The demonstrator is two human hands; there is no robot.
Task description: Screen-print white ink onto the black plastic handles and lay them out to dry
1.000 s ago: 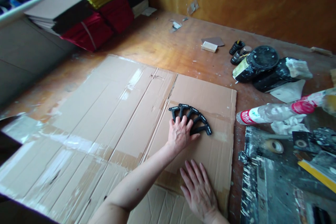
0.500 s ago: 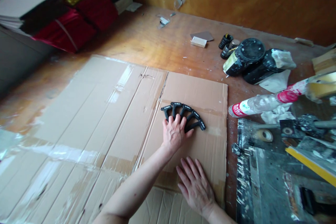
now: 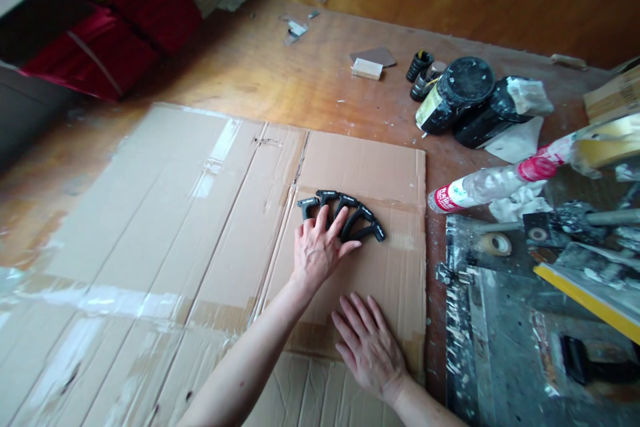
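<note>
A fan of black handled tools [image 3: 350, 213] lies on a flattened cardboard sheet [image 3: 210, 213] spread over a wooden table. My left hand [image 3: 317, 250] rests on the near ends of those tools, fingers spread over them. Flat on the cardboard below it lies my right hand [image 3: 367, 343], palm down, fingers stretched out, holding nothing.
To the right lie a red-and-white sealant tube [image 3: 500, 180], black paint-smeared cans [image 3: 460, 97], rags and a messy tray of tools [image 3: 540, 293]. A small wood block [image 3: 367, 68] sits at the back. Red, yellow and black folded stacks [image 3: 100, 20] fill the back left.
The view has drifted right and down, so everything sits further left in frame. My left hand has spread its fingers a little more over the black tools. My right hand stays flat.
</note>
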